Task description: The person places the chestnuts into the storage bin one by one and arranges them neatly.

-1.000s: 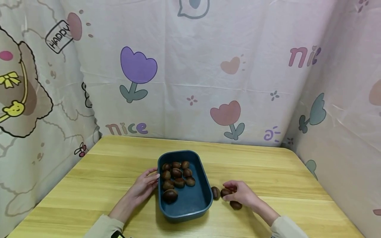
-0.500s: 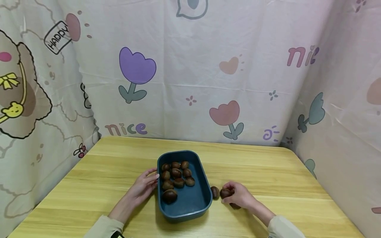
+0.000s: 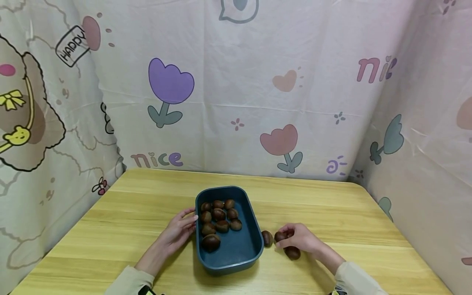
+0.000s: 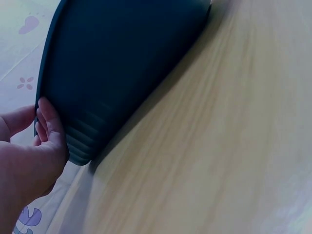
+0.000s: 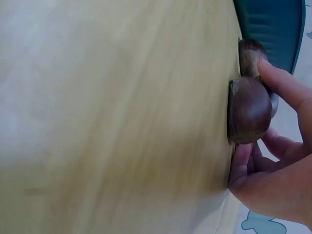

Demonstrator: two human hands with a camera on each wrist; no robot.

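Note:
A dark blue rectangular container [image 3: 239, 250] stands on the wooden table with several brown chestnuts [image 3: 218, 214] inside, mostly along its left side and far end. My left hand [image 3: 178, 231] holds its left rim; in the left wrist view, thumb and fingers [image 4: 50, 119] pinch that edge. To the right of the container, my right hand [image 3: 301, 238] pinches a chestnut [image 3: 280, 236] between thumb and fingers, low at the table. Another chestnut [image 3: 267, 239] lies between it and the container wall. A third chestnut [image 3: 293, 253] sits just in front of the right hand, large in the right wrist view.
The light wooden table [image 3: 155, 192] extends around the container on every side. Behind it and at both sides hangs a pale printed curtain [image 3: 236, 90] with flowers and lettering, reaching down to the table's far edge.
My right fingers have closed in around the middle chestnut and shifted slightly, and the nearest chestnut shows more fully than half a second ago. The left hand and container stay put.

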